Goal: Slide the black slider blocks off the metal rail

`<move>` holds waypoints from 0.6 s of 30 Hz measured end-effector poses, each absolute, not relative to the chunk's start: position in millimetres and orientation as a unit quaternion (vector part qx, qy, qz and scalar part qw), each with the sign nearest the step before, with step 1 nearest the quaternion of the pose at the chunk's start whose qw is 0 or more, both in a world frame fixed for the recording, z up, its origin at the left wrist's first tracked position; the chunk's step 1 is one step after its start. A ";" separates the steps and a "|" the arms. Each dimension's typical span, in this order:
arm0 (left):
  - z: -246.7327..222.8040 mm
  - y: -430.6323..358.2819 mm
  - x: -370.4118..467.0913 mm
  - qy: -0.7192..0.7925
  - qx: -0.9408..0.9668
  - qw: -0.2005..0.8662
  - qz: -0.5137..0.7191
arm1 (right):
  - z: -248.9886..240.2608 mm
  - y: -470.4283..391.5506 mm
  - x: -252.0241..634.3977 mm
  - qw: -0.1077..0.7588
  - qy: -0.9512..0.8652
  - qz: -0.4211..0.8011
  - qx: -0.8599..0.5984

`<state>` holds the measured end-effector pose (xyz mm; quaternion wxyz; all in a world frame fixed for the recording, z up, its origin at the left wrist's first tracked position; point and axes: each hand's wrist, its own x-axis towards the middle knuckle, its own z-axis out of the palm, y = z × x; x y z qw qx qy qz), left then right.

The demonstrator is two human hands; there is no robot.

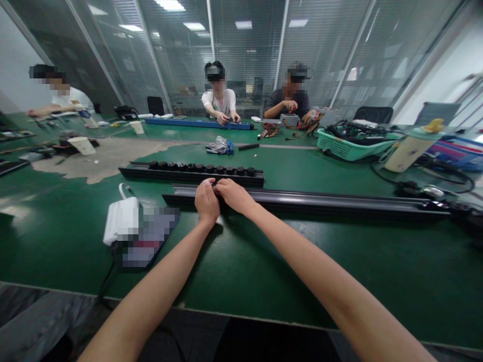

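Note:
Both hands meet over the left part of a long black rail (320, 201) lying across the green table. My left hand (207, 201) has its fingers curled together, with a small dark thing partly showing between it and my right hand. My right hand (234, 195) is closed too, its fingertips pinched near my left thumb; what they hold is too small to make out. Just behind them lies a shorter black rail (192, 174), with a row of several black knob-like parts (210, 168) along its top.
A white adapter (121, 221) and a blurred phone (149, 241) lie left of my forearms. Farther back are a crumpled cloth (219, 145), a green basket (347, 148) of cables, a cream bottle (411, 148) and paper cups (83, 146). Three people sit across the table.

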<state>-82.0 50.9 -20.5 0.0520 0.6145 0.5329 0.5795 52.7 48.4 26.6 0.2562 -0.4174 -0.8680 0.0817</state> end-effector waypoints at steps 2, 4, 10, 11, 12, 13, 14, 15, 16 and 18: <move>-20.3 50.6 -82.0 0.533 0.616 0.052 0.578 | 25.4 49.1 53.9 0.261 -0.867 0.080 -0.416; -20.3 50.7 -82.0 0.534 0.618 0.052 0.575 | 24.1 49.8 55.1 0.264 -0.868 0.076 -0.415; -21.3 51.6 -82.6 0.534 0.622 0.047 0.570 | 20.3 52.6 60.0 0.272 -0.870 0.067 -0.405; -21.5 51.7 -82.7 0.534 0.622 0.047 0.570 | 19.9 53.3 60.8 0.275 -0.870 0.068 -0.403; -21.6 51.8 -82.8 0.535 0.622 0.047 0.569 | 19.7 54.0 61.5 0.278 -0.871 0.069 -0.400; -21.7 51.9 -83.0 0.536 0.622 0.047 0.569 | 19.6 54.6 62.1 0.280 -0.871 0.070 -0.397; -21.8 51.9 -83.1 0.537 0.622 0.047 0.568 | 19.6 55.2 62.6 0.280 -0.872 0.071 -0.394; -21.8 52.0 -83.2 0.538 0.621 0.046 0.568 | 19.6 55.6 63.0 0.280 -0.873 0.071 -0.392; -21.8 52.0 -83.3 0.539 0.621 0.046 0.568 | 19.7 56.0 63.3 0.280 -0.874 0.070 -0.391; -21.6 52.0 -83.5 0.538 0.622 0.044 0.567 | 19.7 56.2 64.0 0.281 -0.875 0.066 -0.389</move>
